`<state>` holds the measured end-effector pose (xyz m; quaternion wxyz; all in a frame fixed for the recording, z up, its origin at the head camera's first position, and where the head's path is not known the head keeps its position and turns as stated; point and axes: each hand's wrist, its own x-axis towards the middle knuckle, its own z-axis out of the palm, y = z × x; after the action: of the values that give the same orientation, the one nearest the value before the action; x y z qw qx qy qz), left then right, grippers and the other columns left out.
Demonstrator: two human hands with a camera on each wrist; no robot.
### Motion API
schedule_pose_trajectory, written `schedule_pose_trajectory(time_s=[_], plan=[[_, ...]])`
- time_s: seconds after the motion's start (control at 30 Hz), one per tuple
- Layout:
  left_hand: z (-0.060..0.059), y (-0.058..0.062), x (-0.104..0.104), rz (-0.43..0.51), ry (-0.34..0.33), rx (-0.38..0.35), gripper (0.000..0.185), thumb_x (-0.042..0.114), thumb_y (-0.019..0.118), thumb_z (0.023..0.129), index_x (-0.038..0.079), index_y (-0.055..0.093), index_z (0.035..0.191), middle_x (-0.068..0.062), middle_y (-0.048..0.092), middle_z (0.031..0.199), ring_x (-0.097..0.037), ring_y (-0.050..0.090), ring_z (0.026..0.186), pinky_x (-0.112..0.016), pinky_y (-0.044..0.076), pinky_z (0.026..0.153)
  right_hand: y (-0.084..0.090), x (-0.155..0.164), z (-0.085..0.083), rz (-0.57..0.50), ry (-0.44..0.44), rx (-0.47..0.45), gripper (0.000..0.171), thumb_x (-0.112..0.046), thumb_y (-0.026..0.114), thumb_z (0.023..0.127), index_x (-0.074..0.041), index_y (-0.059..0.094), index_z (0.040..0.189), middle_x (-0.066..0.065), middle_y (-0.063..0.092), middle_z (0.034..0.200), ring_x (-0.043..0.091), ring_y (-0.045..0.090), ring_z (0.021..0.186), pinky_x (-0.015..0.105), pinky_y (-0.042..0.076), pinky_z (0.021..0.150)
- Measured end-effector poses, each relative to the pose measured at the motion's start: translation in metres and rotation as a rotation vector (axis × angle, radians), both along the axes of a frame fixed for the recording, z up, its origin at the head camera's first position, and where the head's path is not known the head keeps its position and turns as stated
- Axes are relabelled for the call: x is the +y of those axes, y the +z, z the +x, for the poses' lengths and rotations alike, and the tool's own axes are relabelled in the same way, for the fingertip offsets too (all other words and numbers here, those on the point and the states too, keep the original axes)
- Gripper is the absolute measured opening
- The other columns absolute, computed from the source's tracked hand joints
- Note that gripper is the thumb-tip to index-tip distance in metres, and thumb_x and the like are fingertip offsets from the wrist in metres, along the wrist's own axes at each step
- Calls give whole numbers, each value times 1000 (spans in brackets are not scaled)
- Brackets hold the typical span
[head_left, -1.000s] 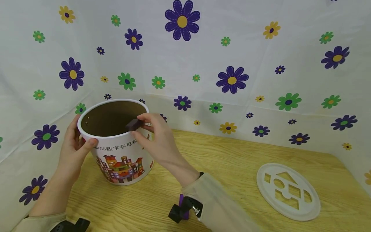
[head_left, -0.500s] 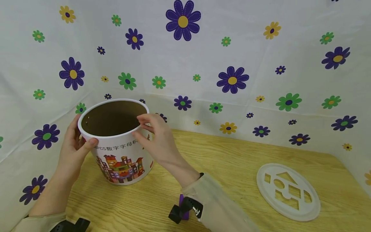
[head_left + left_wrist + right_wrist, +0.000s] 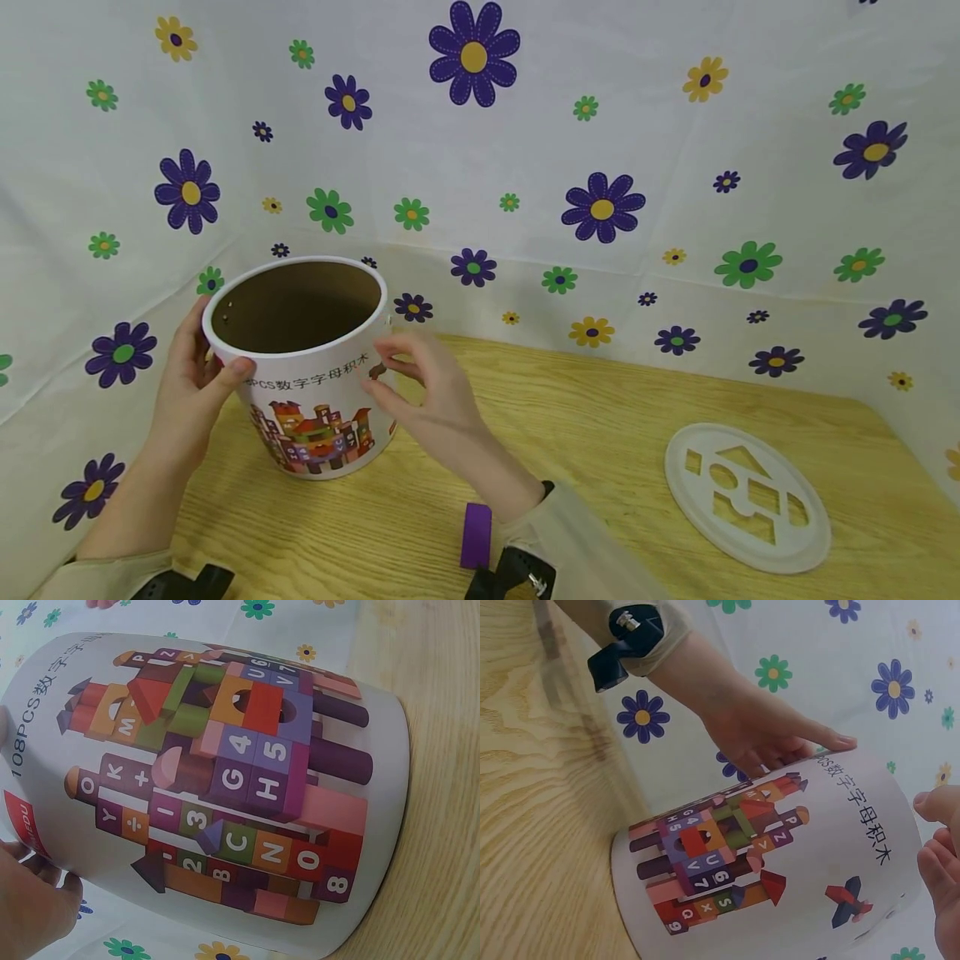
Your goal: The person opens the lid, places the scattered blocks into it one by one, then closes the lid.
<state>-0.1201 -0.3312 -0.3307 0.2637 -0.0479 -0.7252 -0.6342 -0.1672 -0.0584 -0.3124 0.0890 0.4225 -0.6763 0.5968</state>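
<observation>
A large white round bucket (image 3: 315, 429), printed with a building-block castle and lettering, stands on the table with its top uncovered. My left hand (image 3: 183, 400) holds it at the left side of the rim, thumb over the front and fingers round the outside. In the right wrist view that same hand (image 3: 761, 724) shows against the bucket's wall. My right hand (image 3: 438, 396) hovers by the bucket's right side, thumb and fingers bent apart with nothing between them. A purple block (image 3: 476, 535) lies on the table near my right wrist. The bucket's floor is hidden in shadow.
A pale round lid (image 3: 686, 492) with cut-out shapes lies on the right of the wooden table (image 3: 570, 417). A white cloth (image 3: 525, 150) with printed flowers hangs behind and to the left of the bucket.
A dark block pinched in my right hand over the bucket's rim was let go and is out of sight. That hand has drawn back right and down, uncovering the purple block.
</observation>
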Motion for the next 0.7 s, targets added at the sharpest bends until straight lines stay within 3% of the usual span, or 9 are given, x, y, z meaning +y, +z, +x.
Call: schedule_pose_trajectory(time_s=[0.17,0.3,0.43,0.7], plan=[[0,-1,0,1,1,-3,73,8,58,94,22,17,153,-3,17,158,-21,10,145,-16,25,107,-14,16,9,-4,26,-106,36,-6,71,86,-8,58,119,1,55,121,18,55,112,28,48,94],[1,0,0,8,2,8,73,8,58,94,21,17,153,-3,17,158,-21,10,145,-15,25,106,-28,28,15,9,33,-119,37,-2,72,83,-10,59,117,0,55,119,19,55,110,30,49,93],[1,1,0,1,11,0,73,8,58,94,22,17,153,-3,17,157,-21,11,145,-15,26,105,-38,40,19,64,24,-95,38,-2,72,83,-10,58,118,0,56,119,18,55,111,29,50,92],[1,2,0,-24,19,-17,73,8,58,94,25,17,153,-2,17,158,-20,10,145,-15,24,106,-53,69,20,226,30,-146,39,-11,73,84,-14,56,119,-2,54,118,17,54,112,27,48,94]])
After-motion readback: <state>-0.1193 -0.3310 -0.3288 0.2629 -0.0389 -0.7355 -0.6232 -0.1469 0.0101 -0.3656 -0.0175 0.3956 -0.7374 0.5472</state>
